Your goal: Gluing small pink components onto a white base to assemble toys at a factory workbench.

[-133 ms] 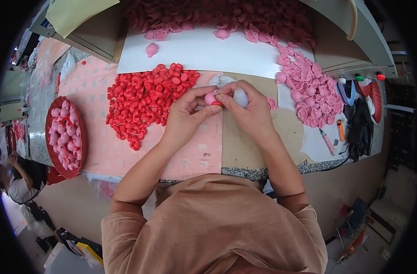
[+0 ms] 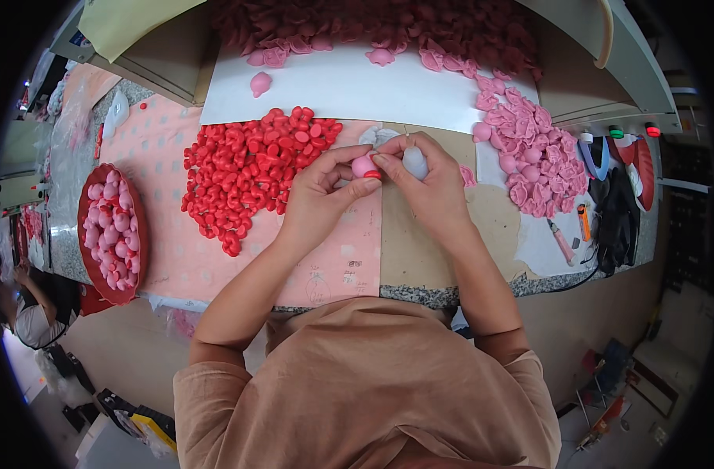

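Observation:
My left hand [image 2: 314,195] is closed, holding a small round pink piece [image 2: 362,166] between thumb and fingers. Against its lower right side sits a glossy red piece [image 2: 373,175]. The fingers of my right hand [image 2: 431,187] are closed too, with a whitish translucent squeeze bottle [image 2: 415,163] tucked in them. My right thumb and fingertip meet at the pink piece's right edge; whether they grip it or the red piece is hidden. Left of my hands lies a heap of glossy red pieces [image 2: 244,176].
A red scalloped bowl [image 2: 144,254] of pink-and-red pieces stands at the left. Thin pink pieces [image 2: 529,148] are heaped at the right, more at the back. A small tube [image 2: 561,242] and an orange lighter [image 2: 583,223] lie at the right. Another person [image 2: 41,313] is far left.
The pink piece has turned slightly in my fingers, so more of the red piece shows. The squeeze bottle has shifted a little in my right hand.

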`<state>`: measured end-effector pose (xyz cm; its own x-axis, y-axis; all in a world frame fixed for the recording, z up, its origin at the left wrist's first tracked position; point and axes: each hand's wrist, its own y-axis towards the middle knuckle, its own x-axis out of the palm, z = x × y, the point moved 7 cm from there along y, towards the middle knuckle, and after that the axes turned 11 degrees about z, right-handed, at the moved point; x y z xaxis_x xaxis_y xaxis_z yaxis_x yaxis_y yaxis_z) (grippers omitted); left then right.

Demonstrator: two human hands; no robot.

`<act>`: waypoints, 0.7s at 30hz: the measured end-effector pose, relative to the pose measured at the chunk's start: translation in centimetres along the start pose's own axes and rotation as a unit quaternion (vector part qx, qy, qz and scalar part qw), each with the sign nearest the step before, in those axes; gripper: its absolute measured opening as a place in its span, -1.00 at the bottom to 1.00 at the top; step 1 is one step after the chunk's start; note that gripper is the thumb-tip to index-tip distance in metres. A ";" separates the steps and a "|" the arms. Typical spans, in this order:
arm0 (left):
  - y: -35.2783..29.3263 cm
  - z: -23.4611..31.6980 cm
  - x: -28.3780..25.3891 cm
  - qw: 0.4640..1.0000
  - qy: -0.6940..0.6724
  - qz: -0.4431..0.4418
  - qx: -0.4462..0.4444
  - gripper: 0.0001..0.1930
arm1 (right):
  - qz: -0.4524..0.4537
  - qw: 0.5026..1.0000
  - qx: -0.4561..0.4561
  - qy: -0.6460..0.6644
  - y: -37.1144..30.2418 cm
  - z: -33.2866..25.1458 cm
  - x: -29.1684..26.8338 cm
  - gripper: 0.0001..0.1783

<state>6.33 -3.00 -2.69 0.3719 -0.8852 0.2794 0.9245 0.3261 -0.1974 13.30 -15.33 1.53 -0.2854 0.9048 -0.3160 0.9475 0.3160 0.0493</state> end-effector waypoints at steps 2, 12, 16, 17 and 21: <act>0.2 0.0 0.1 1.000 0.002 -0.001 0.001 -0.57 | -0.015 1.000 -0.009 0.010 0.0 0.4 0.0 -0.85; -0.1 0.3 0.2 0.999 -0.027 -0.018 0.008 -0.58 | -0.180 0.977 0.068 0.094 -0.2 0.3 -3.1 -0.87; -0.1 0.4 0.4 0.999 -0.034 -0.028 0.009 -0.57 | -0.229 0.972 -0.046 0.029 -0.6 -0.6 -2.5 -0.84; -0.1 0.4 0.4 0.999 -0.034 -0.029 0.009 -0.57 | -0.161 0.985 0.032 0.052 -0.2 0.0 -2.6 -0.83; -0.3 0.8 0.8 0.998 0.006 -0.049 0.046 -0.54 | -0.060 0.993 0.053 0.092 0.1 0.2 -0.6 -0.79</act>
<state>6.37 -3.53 -1.62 0.2789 -0.9182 0.2812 0.9603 0.2666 -0.0820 13.61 -15.88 1.49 -0.4098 0.9022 -0.1345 0.9120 0.4023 -0.0804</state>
